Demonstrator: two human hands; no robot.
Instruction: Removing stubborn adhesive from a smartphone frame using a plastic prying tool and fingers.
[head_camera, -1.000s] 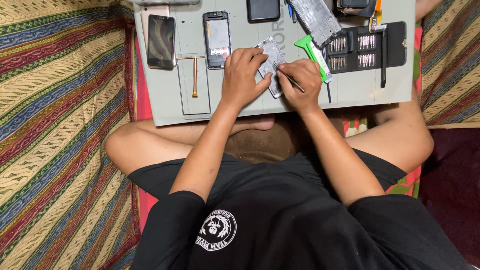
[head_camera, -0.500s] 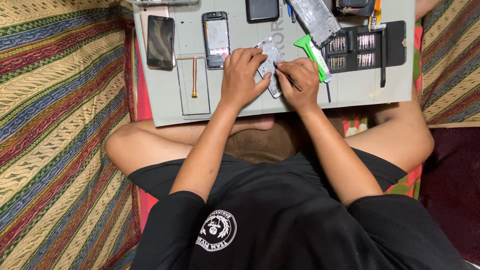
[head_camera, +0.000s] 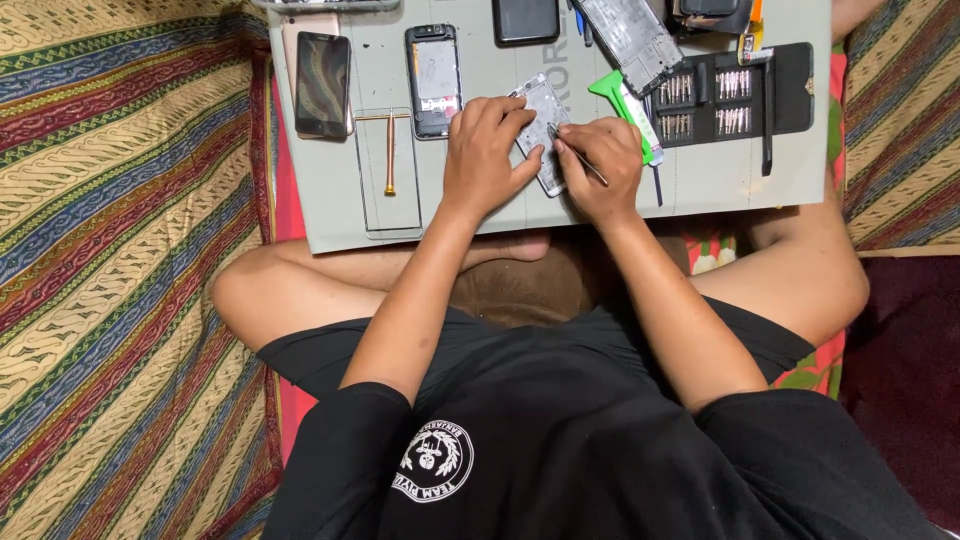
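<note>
So I'm sitting cross-legged on a striped woven blanket (head_camera: 120, 300), black shirt and shorts, knees out to both sides, with the grey work mat (head_camera: 700, 185) lying flat just past my shins.

My left hand (head_camera: 485, 150) is curled down over the phone frame (head_camera: 545, 125), a silvery stripped-down piece lying tilted on the mat. Fingers are bent and pressed on its left edge, thumb against the lower side, so it's pinned rather than lifted. My right hand (head_camera: 605, 165) sits right next to it on the other side, fingers pinched closed around thin tweezers (head_camera: 580, 158), with the tip pointing at the frame's lower right edge. Can't tell if the tip actually touches anything there.

Left of my hands there's a copper-coloured rod (head_camera: 390, 155) lying straight inside a printed outline on the mat. Further up, a dark phone (head_camera: 322, 85) and an opened phone (head_camera: 433, 68) lie side by side. On the right, a green pry tool (head_camera: 620, 95) pokes out from behind my right hand, next to a black bit case (head_camera: 735, 95) lying open with rows of screwdriver bits. At the far edge are another black phone (head_camera: 527, 20) and a bare grey chassis (head_camera: 628, 30).
</note>
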